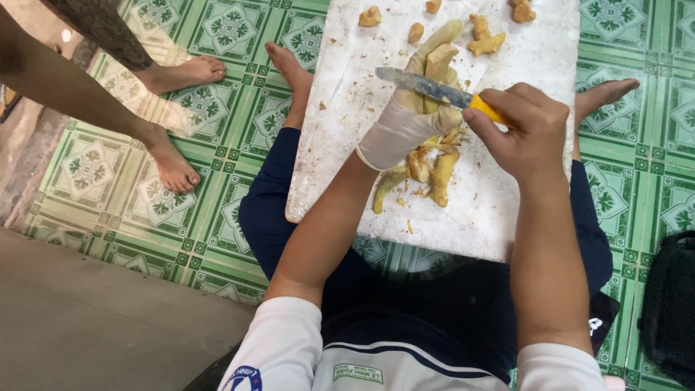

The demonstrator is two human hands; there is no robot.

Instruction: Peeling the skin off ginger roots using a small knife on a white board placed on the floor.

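Note:
My left hand, in a thin white glove, grips a pale yellow piece of ginger root above a white cutting board resting on my knees. My right hand is bare and closed on a yellow-handled knife, whose blade lies across the root just above my gloved fingers. Yellow peelings and cut strips lie heaped on the board under my hands. Several small knobby root pieces sit at the board's far end.
I sit over a green patterned tile floor with my bare feet beyond the board. Another person's bare legs and feet stand at the left. A grey concrete step lies lower left, a dark bag at the right edge.

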